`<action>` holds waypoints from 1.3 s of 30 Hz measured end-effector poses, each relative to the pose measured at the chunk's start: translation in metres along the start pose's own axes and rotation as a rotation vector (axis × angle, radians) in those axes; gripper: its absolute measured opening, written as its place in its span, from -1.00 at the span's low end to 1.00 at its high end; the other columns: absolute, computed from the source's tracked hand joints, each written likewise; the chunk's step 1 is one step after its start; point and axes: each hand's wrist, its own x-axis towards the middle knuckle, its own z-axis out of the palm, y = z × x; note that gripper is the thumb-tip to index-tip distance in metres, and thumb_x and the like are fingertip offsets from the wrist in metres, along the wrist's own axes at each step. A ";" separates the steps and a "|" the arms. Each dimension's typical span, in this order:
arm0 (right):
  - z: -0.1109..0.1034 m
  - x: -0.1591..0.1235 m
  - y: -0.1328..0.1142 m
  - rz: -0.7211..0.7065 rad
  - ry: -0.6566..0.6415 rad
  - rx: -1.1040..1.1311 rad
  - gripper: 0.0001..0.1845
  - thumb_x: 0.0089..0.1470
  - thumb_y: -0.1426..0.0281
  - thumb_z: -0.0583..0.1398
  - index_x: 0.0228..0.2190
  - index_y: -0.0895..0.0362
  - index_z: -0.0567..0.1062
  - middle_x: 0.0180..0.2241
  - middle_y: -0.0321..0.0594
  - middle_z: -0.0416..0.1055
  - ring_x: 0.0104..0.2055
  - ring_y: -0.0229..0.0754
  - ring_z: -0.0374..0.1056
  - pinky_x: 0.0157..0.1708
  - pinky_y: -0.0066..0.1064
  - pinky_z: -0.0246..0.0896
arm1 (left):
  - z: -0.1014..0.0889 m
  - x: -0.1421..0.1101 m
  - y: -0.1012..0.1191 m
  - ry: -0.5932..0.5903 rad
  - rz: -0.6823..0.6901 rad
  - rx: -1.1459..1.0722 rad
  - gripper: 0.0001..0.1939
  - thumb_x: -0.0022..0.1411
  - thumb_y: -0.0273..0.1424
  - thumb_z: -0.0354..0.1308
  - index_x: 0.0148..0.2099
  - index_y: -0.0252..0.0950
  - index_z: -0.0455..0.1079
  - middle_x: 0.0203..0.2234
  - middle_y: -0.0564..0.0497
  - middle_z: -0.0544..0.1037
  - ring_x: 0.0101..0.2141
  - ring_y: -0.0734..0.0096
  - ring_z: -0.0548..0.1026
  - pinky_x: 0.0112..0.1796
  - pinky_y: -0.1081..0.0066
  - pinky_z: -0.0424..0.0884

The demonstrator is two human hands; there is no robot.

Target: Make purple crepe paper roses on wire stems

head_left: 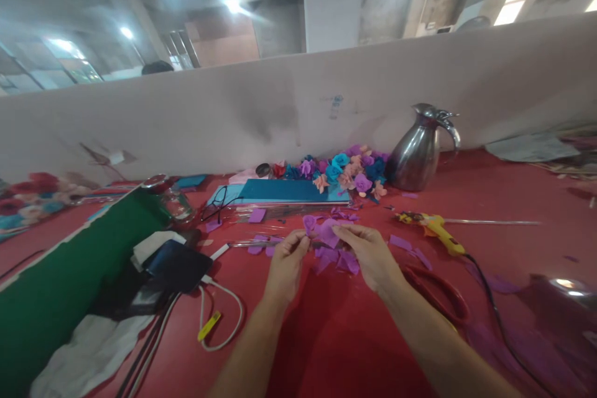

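Observation:
In my left hand (288, 261) I pinch a small purple paper flower (310, 224) at its base, above the middle of the red table. My right hand (368, 252) grips a purple paper petal (328, 233) between thumb and fingers, right beside the flower. Whether petal and flower touch I cannot tell. Beneath my hands lie loose purple paper pieces (336, 260). A yellow glue gun (441, 233) rests to the right of my right hand, and red-handled scissors (436, 292) lie partly behind my right forearm.
Behind my hands, finished paper flowers (354, 171) are heaped by blue paper sheets (284, 189). A steel jug (417, 149) stands at the back right. On the left are a green board (88, 261), a dark power bank (180, 266) and a white cable (240, 305).

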 end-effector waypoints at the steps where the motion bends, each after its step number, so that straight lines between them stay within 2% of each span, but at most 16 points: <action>1: -0.001 0.000 0.001 -0.002 0.004 -0.003 -0.63 -0.30 0.08 0.37 -0.55 0.14 0.62 -0.60 -0.27 0.44 -0.52 -0.28 0.22 -0.47 -0.42 0.09 | 0.000 0.000 -0.001 0.019 -0.008 -0.004 -0.77 -0.04 -0.26 0.34 -0.35 -0.30 0.53 -0.49 0.04 0.49 -0.41 0.47 0.40 -0.27 0.45 0.32; 6: -0.003 0.002 0.006 -0.026 0.023 -0.036 -0.60 -0.24 0.07 0.35 -0.50 0.17 0.63 -0.61 -0.29 0.41 -0.54 -0.30 0.18 -0.50 -0.42 0.02 | 0.001 0.000 -0.007 0.044 -0.099 -0.124 -0.77 -0.13 -0.31 0.41 -0.44 -0.30 0.48 -0.54 0.09 0.46 -0.50 0.57 0.35 -0.41 0.53 0.29; 17: -0.001 0.002 0.002 -0.044 0.034 0.013 -0.69 -0.20 0.15 0.33 -0.51 0.16 0.62 -0.58 -0.27 0.45 -0.51 -0.29 0.22 -0.45 -0.42 0.10 | 0.008 -0.003 -0.006 -0.019 -0.170 -0.239 -0.72 -0.15 -0.39 0.42 -0.45 -0.30 0.36 -0.58 0.13 0.40 -0.53 0.60 0.34 -0.45 0.56 0.26; 21: 0.000 0.001 0.002 -0.031 0.031 0.001 -0.71 -0.19 0.16 0.32 -0.52 0.16 0.62 -0.57 -0.27 0.45 -0.48 -0.27 0.25 -0.41 -0.40 0.12 | 0.010 -0.004 -0.004 -0.042 -0.182 -0.243 -0.72 -0.15 -0.40 0.42 -0.41 -0.30 0.37 -0.55 0.12 0.39 -0.51 0.60 0.34 -0.43 0.56 0.28; 31: 0.002 -0.002 0.000 -0.008 0.035 0.006 -0.68 -0.25 0.15 0.35 -0.57 0.18 0.58 -0.63 -0.33 0.35 -0.53 -0.31 0.17 -0.46 -0.40 0.05 | 0.011 -0.006 -0.007 -0.050 -0.200 -0.278 -0.73 -0.16 -0.43 0.44 -0.40 -0.33 0.42 -0.56 0.11 0.42 -0.50 0.60 0.35 -0.42 0.55 0.29; 39: 0.003 -0.002 0.002 -0.001 0.010 0.034 -0.67 -0.26 0.15 0.36 -0.55 0.18 0.58 -0.61 -0.32 0.36 -0.54 -0.32 0.15 -0.47 -0.40 0.03 | 0.011 -0.005 -0.009 -0.036 -0.212 -0.315 -0.73 -0.20 -0.44 0.46 -0.44 -0.34 0.43 -0.57 0.11 0.42 -0.51 0.59 0.37 -0.43 0.54 0.28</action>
